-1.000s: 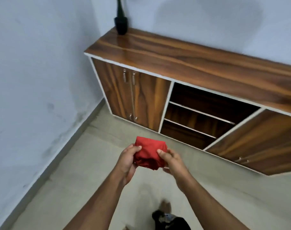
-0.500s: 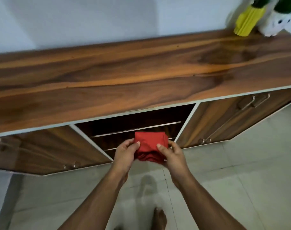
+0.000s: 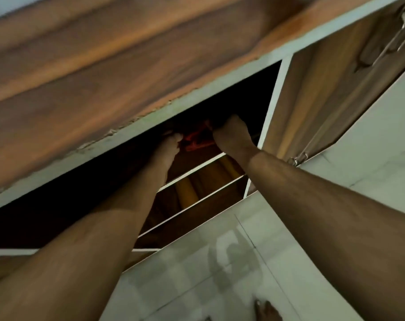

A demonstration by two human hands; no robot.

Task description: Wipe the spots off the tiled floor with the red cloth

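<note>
The red cloth (image 3: 196, 140) is bunched up inside the dark open shelf bay of the wooden cabinet (image 3: 127, 72), just under its top. My left hand (image 3: 168, 144) grips the cloth's left side and my right hand (image 3: 231, 133) grips its right side, both arms reaching into the bay. Most of the cloth is hidden by my hands and the shadow. The pale tiled floor (image 3: 196, 274) lies below, with a faint reflection on it; the frame is blurred.
White-edged shelves (image 3: 196, 169) cross the open bay beneath my hands. A closed cabinet door with metal handles (image 3: 335, 100) stands to the right. My bare foot (image 3: 266, 311) shows at the bottom edge.
I have leaned in close to the cabinet. Both hands have carried the red cloth forward from in front of the bay into its upper shelf space.
</note>
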